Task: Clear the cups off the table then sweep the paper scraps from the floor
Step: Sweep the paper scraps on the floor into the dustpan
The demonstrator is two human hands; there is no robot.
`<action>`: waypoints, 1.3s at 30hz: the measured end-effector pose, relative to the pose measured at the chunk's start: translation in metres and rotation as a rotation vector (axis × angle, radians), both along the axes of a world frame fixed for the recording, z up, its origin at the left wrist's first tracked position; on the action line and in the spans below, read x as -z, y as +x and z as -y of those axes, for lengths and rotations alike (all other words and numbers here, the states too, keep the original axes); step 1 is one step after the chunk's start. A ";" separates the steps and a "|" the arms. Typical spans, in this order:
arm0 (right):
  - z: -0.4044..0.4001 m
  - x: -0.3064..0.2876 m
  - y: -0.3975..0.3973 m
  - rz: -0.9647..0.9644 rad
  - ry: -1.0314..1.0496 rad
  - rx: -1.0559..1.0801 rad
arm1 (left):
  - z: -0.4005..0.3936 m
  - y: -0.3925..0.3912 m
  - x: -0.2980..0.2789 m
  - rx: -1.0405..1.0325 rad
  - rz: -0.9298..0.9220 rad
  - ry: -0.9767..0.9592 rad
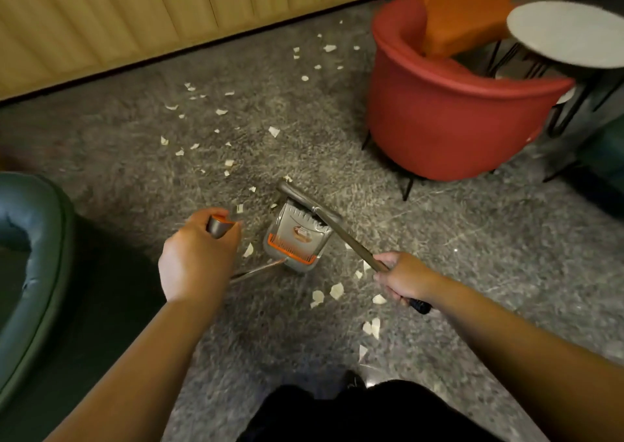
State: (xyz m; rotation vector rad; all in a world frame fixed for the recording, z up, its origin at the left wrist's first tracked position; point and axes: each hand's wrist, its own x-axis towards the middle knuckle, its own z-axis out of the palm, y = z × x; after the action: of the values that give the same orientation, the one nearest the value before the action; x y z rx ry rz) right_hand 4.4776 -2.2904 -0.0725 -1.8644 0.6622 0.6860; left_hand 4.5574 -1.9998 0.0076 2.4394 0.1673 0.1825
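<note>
My left hand (197,259) grips the grey, orange-tipped top of the dustpan's long handle (220,226). The grey dustpan (295,239) with an orange comb edge stands on the speckled floor in the middle. My right hand (403,278) grips the broom handle (354,245), whose grey head (304,200) lies across the dustpan's far rim. Several pale paper scraps (229,163) lie scattered from the far wall down to my feet, some (332,291) right beside the dustpan. The round white table (570,33) at the far right shows no cups.
A red tub chair (449,120) with an orange chair (462,6) behind it stands at the right. A dark green armchair (30,239) fills the left edge. A wooden slatted wall (135,19) bounds the far side. My dark trousers and shoe (354,408) are at the bottom.
</note>
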 end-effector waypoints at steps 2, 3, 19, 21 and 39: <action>0.011 -0.002 0.045 -0.001 -0.018 -0.017 | 0.009 0.040 -0.001 -0.022 0.003 -0.020; 0.016 -0.002 0.067 0.007 -0.026 -0.022 | 0.013 0.060 0.000 -0.027 0.002 -0.022; 0.073 0.003 0.419 -0.022 0.012 0.046 | 0.079 0.441 -0.008 0.125 -0.054 0.034; 0.086 0.004 0.457 -0.038 0.022 0.066 | 0.091 0.486 -0.007 0.132 -0.042 0.040; 0.274 0.004 0.855 0.053 0.038 0.030 | 0.276 0.880 -0.001 0.128 -0.032 0.014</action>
State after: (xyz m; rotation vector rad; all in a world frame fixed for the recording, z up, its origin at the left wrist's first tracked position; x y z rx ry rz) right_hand 5.3325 -2.5643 -0.0768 -1.8278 0.6375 0.6242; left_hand 5.4370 -2.2758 0.0087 2.4579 0.0233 0.0880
